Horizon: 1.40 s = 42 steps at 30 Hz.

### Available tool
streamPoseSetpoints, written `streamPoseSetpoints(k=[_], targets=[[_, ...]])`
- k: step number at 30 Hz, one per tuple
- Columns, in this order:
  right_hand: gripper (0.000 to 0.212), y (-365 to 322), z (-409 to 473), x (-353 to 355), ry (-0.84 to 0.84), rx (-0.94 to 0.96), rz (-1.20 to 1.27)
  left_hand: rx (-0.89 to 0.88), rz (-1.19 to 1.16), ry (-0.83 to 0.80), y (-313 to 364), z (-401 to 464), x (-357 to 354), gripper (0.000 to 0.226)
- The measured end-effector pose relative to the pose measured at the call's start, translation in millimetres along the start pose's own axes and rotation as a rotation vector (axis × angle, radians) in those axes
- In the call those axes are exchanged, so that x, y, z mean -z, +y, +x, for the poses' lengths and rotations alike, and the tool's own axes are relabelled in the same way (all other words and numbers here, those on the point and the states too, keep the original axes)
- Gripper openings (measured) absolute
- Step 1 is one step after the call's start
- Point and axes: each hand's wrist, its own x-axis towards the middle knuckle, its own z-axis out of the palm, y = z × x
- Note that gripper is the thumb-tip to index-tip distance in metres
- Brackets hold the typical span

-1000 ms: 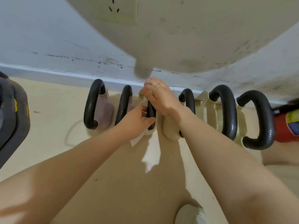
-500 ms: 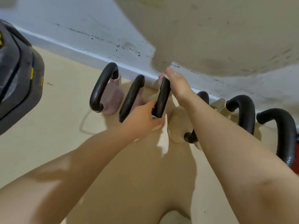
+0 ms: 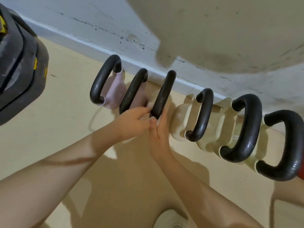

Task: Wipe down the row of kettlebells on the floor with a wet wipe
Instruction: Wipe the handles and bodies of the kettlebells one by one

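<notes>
Several kettlebells with black handles stand in a row on the beige floor along the baseboard: a pink one (image 3: pixel 115 94) at the left, cream ones (image 3: pixel 181 127) to the right. The third kettlebell's handle (image 3: pixel 164 92) is the one under my hands. My left hand (image 3: pixel 133 124) pinches a white wet wipe (image 3: pixel 149 105) against the near end of that handle. My right hand (image 3: pixel 158 135) closes on the same end from the right, thumb touching the left fingers. Most of the wipe is hidden by my fingers.
A large black weight with yellow marks (image 3: pixel 19 71) sits at the left edge. A scuffed white wall (image 3: pixel 98 22) and a baseboard run behind the row. A red object (image 3: pixel 301 177) peeks in at the right, and a white shoe (image 3: pixel 171 218) shows at the bottom.
My right hand came off the far top of the third handle and dropped to its near end beside the left hand. The view has shifted right along the row.
</notes>
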Motion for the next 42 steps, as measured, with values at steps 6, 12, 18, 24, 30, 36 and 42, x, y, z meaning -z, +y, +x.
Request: streamPoseSetpoints(k=[6,12,18,24,30,36,42], targets=[[0.02,-7,11,-10,0.117,-0.087,-0.147,0.33,-0.534,0.273,8,-8,4,0.019],[0.031,-7,2,-14,0.09,-0.157,-0.091,0.28,-0.58,0.291,9,-16,1,0.026],[0.035,-30,-6,2,0.057,-0.297,0.187,0.247,-0.541,0.304,4,-12,2,0.028],[0.039,-31,-10,47,0.127,-0.477,0.485,0.247,-0.539,0.196,10,-11,-1,0.028],[0.041,-63,-1,78,0.18,-0.425,0.864,0.147,-0.36,0.302,22,-10,-3,0.034],[0.017,-84,-1,120,0.444,-0.4,0.671,-0.207,0.183,0.445,45,-11,-27,0.033],[0.02,-76,-5,148,0.752,-0.477,0.118,-0.102,0.037,0.015,71,7,-79,0.04]])
